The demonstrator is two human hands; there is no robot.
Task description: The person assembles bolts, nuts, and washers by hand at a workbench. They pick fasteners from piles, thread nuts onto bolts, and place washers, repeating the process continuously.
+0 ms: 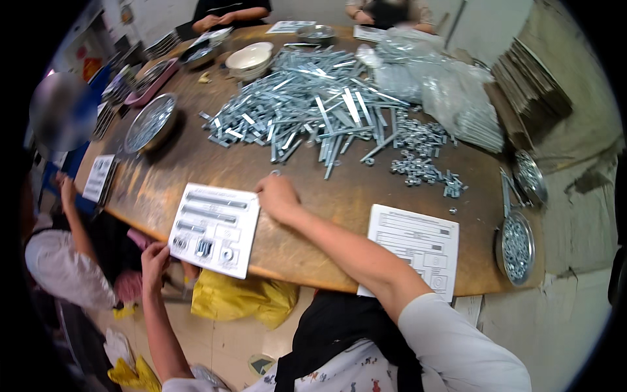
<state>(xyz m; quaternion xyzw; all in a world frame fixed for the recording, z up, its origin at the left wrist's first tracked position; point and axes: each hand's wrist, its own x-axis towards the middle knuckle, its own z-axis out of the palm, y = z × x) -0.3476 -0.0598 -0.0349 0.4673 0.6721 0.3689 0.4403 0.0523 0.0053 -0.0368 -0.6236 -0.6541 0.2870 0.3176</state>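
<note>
From the head view, your left hand [154, 256] pinches the near corner of the white printed parts sheet [214, 228] on the round wooden surface [339, 189]. Your right hand [277, 196], fingers curled, touches a small metal washer [275, 173]. Beyond lies the heap of long silver bolts [313, 104]; a round metal tray [516, 247] of nuts sits right.

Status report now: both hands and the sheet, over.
Left hand pinches edge of printed sheet. Right hand on table beside small washer. Bolt pile beyond, apart.

White parts sheet [214, 228] flat at table edge; small washer [275, 173], seemingly, lying just beyond it.
</note>
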